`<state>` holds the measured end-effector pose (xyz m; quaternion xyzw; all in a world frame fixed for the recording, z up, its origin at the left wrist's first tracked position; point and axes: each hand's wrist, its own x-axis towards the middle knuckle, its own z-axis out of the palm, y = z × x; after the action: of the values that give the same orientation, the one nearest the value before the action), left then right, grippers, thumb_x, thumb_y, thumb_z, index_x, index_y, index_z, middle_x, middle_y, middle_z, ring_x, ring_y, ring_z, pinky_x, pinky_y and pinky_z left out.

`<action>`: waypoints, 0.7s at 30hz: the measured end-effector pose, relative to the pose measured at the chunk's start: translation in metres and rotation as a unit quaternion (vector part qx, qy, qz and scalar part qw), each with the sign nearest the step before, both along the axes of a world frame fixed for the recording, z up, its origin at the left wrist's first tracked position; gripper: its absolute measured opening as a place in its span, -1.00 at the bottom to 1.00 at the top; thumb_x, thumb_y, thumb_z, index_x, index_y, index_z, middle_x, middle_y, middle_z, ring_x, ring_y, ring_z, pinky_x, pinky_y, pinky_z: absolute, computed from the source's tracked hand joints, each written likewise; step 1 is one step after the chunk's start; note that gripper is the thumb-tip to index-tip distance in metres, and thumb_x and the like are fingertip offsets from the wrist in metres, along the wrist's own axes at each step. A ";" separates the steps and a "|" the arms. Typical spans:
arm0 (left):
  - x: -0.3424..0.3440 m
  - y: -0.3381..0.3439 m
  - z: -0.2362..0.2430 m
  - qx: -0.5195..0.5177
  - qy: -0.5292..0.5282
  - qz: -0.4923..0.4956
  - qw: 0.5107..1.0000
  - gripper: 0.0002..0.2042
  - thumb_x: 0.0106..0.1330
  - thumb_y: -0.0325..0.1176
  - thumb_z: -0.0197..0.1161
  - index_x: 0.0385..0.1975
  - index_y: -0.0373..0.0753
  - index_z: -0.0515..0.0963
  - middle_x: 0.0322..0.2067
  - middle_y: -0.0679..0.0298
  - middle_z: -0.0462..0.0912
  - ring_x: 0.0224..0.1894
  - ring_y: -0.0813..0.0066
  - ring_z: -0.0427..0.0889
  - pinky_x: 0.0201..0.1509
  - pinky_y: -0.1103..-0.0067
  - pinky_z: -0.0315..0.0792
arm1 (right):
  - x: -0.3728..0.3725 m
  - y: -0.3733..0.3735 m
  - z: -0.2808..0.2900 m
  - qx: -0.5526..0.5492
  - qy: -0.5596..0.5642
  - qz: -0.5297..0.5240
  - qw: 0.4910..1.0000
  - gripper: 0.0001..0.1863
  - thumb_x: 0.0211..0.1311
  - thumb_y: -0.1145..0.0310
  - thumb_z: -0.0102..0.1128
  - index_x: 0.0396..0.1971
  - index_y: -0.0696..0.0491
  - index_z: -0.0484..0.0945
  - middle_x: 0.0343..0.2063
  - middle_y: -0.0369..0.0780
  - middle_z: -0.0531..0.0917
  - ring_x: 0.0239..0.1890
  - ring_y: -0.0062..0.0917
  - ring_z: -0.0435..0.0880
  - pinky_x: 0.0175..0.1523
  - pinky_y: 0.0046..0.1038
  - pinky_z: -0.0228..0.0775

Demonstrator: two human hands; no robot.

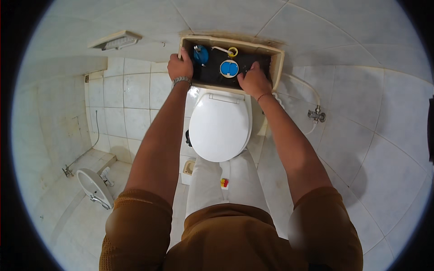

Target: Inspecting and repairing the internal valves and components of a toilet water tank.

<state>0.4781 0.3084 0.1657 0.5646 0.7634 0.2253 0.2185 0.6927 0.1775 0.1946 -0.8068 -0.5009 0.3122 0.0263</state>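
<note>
A beige toilet tank (pixel 212 86) stands uncovered against the tiled wall. Its dark inside holds a blue fitting (pixel 201 55) at the left, a round blue-and-white flush valve top (pixel 229 68) in the middle and a yellow ring (pixel 233 52) behind it. My left hand (pixel 181 67), with a metal watch band on the wrist, grips the tank's left wall, fingers over the rim. Over the front right of the tank reaches my right hand (pixel 254 81), thumb and fingers apart, with nothing visible in it. Below the tank, the white toilet lid (pixel 220 126) is down.
A hose runs from the right side of the tank to a metal valve (pixel 316 115) on the wall. At the lower left is a small washbasin (pixel 95 187) with a tap. A soap-dish-like shelf (pixel 118 40) juts from the wall at the upper left.
</note>
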 end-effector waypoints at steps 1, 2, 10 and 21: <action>0.003 -0.002 0.000 -0.016 0.019 -0.007 1.000 -0.43 0.37 0.13 0.00 -0.28 -0.40 0.57 -0.35 -0.17 0.67 -0.24 -0.17 0.66 -0.12 0.14 0.50 | 0.002 -0.002 -0.002 0.022 0.010 -0.004 1.000 -0.50 0.27 0.07 0.11 -0.24 0.32 0.57 0.07 0.04 0.43 0.03 -0.11 0.57 0.13 -0.22 0.44; 0.007 -0.005 0.000 -0.031 0.039 -0.014 0.999 -0.42 0.36 0.14 0.00 -0.29 -0.40 0.58 -0.35 -0.17 0.67 -0.25 -0.17 0.66 -0.13 0.14 0.51 | 0.006 -0.004 -0.004 0.023 0.008 -0.008 1.000 -0.50 0.27 0.07 0.11 -0.24 0.32 0.57 0.07 0.04 0.43 0.03 -0.11 0.57 0.13 -0.22 0.44; 0.008 -0.001 0.001 -0.014 0.056 -0.011 0.998 -0.42 0.34 0.14 0.01 -0.30 -0.41 0.58 -0.38 -0.19 0.66 -0.27 -0.18 0.66 -0.16 0.11 0.51 | -0.006 -0.021 -0.007 0.098 -0.059 0.062 0.992 -0.43 0.25 0.00 0.07 -0.23 0.34 0.59 0.09 0.01 0.39 0.01 -0.17 0.56 0.10 -0.23 0.46; 0.007 -0.003 0.003 -0.015 0.044 -0.029 0.998 -0.44 0.38 0.10 -0.04 -0.34 -0.41 0.55 -0.35 -0.21 0.65 -0.25 -0.19 0.64 -0.14 0.10 0.50 | -0.011 -0.017 0.004 0.067 -0.027 -0.014 0.997 -0.55 0.20 0.13 0.08 -0.16 0.25 0.45 -0.19 0.02 0.62 -0.12 -0.10 0.65 -0.01 -0.14 0.53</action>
<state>0.4854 0.3053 0.1689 0.5924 0.7591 0.1819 0.1994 0.6814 0.1610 0.1990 -0.8186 -0.5096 0.2553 0.0711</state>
